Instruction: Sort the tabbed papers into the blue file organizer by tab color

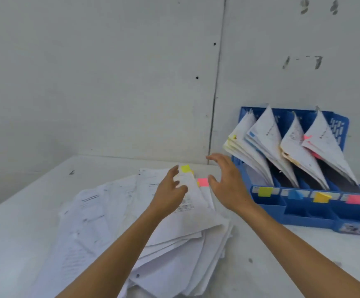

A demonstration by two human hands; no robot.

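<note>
A loose pile of white papers (114, 224) is spread over the white table. The top sheet (191, 203) carries a yellow tab (185, 168), and a pink tab (203, 182) sticks out from a sheet beneath it. My left hand (170, 190) grips the top sheet near its yellow tab, fingers curled on its edge. Just right of the pile my right hand (226, 181) hovers with fingers spread, holding nothing. The blue file organizer (310, 216) stands at the right, its slots holding leaning papers, with yellow-green, blue, yellow and pink labels along its front.
A white wall with a vertical seam (214, 104) rises behind the table. The table's left edge (24, 186) runs diagonally from the back corner. Bare tabletop (282, 254) lies in front of the organizer.
</note>
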